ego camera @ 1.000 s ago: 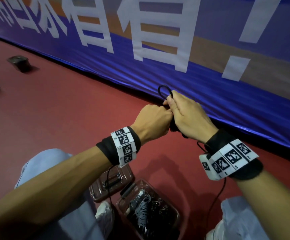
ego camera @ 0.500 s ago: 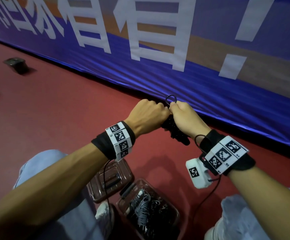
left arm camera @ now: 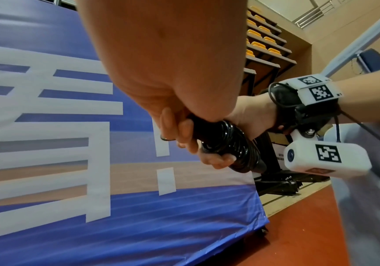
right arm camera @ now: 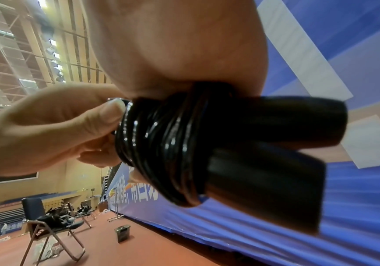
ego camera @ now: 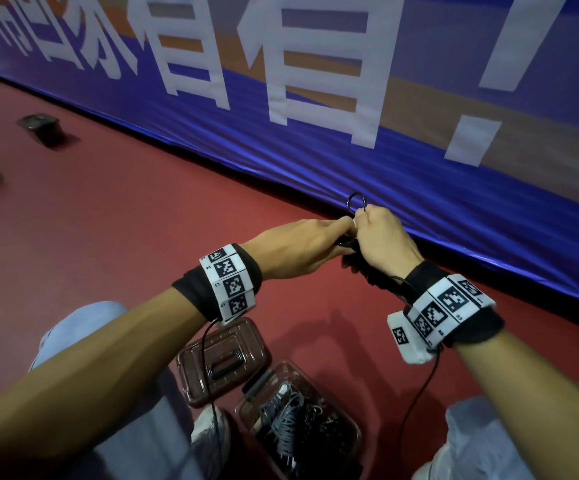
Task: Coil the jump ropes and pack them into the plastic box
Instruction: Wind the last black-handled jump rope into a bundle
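The black jump rope (right arm camera: 173, 144) is wound in tight turns round its two handles (right arm camera: 275, 144), held up in the air above the red floor (ego camera: 108, 237), in front of the blue banner (ego camera: 454, 209). The right hand (ego camera: 381, 244) is curled round the bundle, and a small loop (ego camera: 356, 202) of rope pokes up past its knuckles. The left hand (ego camera: 301, 244) has changed most: a second ago it was a closed fist against the bundle, and now its fingers (right arm camera: 109, 111) reach flatter toward the last turn, thumb and fingertips pinching the rope's end there. I judge this to be the tucking-in of the end, so the coil is nearly finished. The open plastic box (ego camera: 346, 431), already holding other coiled ropes, waits on the floor between the knees, its lid (ego camera: 222, 362) beside it.
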The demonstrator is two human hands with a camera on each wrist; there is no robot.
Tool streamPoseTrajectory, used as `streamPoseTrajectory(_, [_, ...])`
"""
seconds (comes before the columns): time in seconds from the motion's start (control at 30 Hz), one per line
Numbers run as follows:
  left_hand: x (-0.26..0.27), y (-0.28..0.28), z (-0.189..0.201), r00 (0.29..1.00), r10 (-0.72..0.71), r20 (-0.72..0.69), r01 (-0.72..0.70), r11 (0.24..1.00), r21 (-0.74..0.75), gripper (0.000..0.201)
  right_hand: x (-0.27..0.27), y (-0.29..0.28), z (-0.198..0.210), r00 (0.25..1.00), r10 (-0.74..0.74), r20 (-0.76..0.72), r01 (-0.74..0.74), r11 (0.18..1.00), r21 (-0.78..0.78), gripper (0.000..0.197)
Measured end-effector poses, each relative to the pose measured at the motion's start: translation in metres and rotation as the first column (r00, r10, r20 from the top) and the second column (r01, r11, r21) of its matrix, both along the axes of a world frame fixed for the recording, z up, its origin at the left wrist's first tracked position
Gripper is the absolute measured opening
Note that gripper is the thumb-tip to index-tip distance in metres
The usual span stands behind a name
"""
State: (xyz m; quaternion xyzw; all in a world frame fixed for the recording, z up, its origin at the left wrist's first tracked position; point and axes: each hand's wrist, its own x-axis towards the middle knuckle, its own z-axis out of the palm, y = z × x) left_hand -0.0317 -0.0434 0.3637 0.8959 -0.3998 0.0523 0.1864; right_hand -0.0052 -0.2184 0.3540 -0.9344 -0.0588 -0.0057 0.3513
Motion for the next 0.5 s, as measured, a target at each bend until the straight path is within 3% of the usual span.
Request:
streamPoseTrajectory(0.13, [-0.004, -0.002, -0.006, 0.987, 0.073, 0.141, -0.08, 0.996, 0.046, 0.029, -0.002, 0.002, 0.002, 0.999, 0.028, 0.025, -0.028, 1.0, 0.007, 0.034])
streamPoseTrajectory(0.27, [-0.009, -0.007, -0.01, 0.978, 0.129, 0.163, -0.127, 0.992, -0.024, 0.025, -0.002, 0.002, -0.001, 0.998, 0.026, 0.049, -0.026, 1.0, -0.008, 0.034])
streamPoseTrajectory(0.37, [-0.013, -0.013, -0.014, 0.967, 0.224, 0.12, -0.212, 0.972, -0.101, 0.029, -0.003, 0.002, -0.001, 0.997, 0.046, 0.062, -0.045, 0.999, -0.022, 0.03])
streamPoseTrajectory(0.5, [-0.006, -0.02, -0.02, 0.906, 0.419, -0.067, -0.424, 0.887, -0.184, 0.034, -0.011, 0.007, -0.006, 0.993, 0.067, 0.1, -0.059, 0.995, -0.076, 0.024])
